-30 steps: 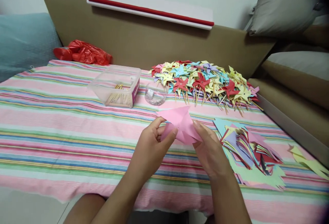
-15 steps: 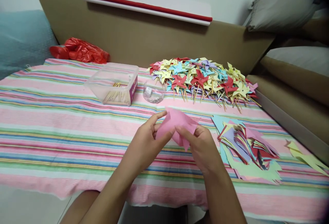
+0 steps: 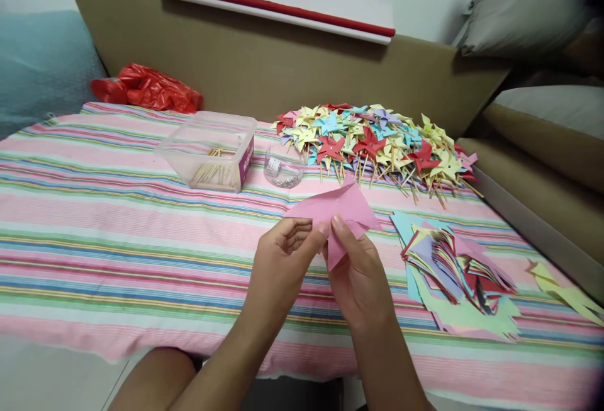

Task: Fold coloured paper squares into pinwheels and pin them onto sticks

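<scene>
A pink cut paper square [image 3: 340, 209] is held up above the striped tablecloth [image 3: 117, 222], its flaps partly folded. My left hand [image 3: 280, 266] pinches its lower middle with thumb and fingers curled. My right hand [image 3: 359, 275] pinches the same spot from the right, thumb tip touching the left thumb. Behind the paper lies a heap of finished paper pinwheels [image 3: 372, 143] on sticks in red, yellow, blue and purple.
A clear plastic box [image 3: 207, 150] with wooden sticks stands at centre left, a small clear cup [image 3: 283, 168] of pins beside it. A stack of cut coloured paper [image 3: 453, 266] lies to the right. A red plastic bag [image 3: 148, 89] sits at the back. Sofa cushions border the table.
Both hands have turned and refolded the pink paper; it now stands higher with a flat wide flap spread out, and the thumbs have come together under it.
</scene>
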The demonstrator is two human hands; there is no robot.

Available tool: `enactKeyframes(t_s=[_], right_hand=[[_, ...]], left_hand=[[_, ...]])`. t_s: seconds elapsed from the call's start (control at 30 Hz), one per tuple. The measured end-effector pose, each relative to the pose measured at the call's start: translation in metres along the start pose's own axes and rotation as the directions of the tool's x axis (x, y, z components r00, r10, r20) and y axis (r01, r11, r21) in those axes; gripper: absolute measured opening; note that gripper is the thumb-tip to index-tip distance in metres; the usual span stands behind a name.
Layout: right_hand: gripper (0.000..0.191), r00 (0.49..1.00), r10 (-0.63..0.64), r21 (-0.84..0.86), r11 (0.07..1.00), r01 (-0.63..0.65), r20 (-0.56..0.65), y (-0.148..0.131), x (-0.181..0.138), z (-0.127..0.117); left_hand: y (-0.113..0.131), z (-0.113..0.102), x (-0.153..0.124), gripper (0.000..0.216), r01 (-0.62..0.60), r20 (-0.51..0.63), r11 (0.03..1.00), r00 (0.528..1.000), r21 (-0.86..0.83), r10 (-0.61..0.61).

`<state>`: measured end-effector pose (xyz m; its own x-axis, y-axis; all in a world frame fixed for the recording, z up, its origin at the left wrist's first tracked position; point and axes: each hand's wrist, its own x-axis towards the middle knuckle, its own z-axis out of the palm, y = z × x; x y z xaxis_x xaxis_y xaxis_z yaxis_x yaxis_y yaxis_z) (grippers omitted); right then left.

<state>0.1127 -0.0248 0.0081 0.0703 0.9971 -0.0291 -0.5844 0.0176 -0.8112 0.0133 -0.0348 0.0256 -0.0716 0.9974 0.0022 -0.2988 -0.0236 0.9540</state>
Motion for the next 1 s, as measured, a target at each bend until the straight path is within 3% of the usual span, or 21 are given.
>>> enactKeyframes(t_s=[0.23, 0.4, 0.5, 0.6, 0.73, 1.0], right_hand=[[0.027, 1.000, -0.029, -0.066, 0.997, 0.030, 0.009, 0.002, -0.002, 0.003], [0.042, 0.970, -0.244, -0.098, 0.965, 0.242, -0.009, 0.004, -0.006, -0.001], [0.051, 0.904, -0.400, -0.289, 0.856, 0.428, 0.152, 0.008, -0.009, -0.004], [0.030, 0.861, -0.414, -0.447, 0.737, 0.507, 0.295, 0.010, -0.009, -0.006], [0.006, 0.868, -0.419, -0.525, 0.692, 0.495, 0.267, 0.006, -0.008, -0.006], [0.017, 0.931, -0.362, -0.549, 0.770, 0.326, 0.047, 0.004, -0.003, -0.011]], left_hand=[[-0.002, -0.002, 0.004, 0.025, 0.036, -0.078, 0.996, 0.996, -0.081, -0.042], [-0.001, -0.010, 0.009, 0.030, 0.050, -0.176, 0.975, 0.980, -0.219, -0.090], [0.001, -0.014, 0.011, 0.032, 0.035, -0.207, 0.967, 0.974, -0.252, -0.089], [0.001, -0.016, 0.012, 0.032, 0.012, -0.215, 0.977, 0.975, -0.212, -0.059], [0.000, -0.015, 0.009, 0.031, -0.012, -0.220, 0.996, 0.975, -0.089, -0.008], [0.007, -0.008, 0.005, 0.028, -0.062, -0.167, 0.993, 0.983, 0.103, 0.079]])
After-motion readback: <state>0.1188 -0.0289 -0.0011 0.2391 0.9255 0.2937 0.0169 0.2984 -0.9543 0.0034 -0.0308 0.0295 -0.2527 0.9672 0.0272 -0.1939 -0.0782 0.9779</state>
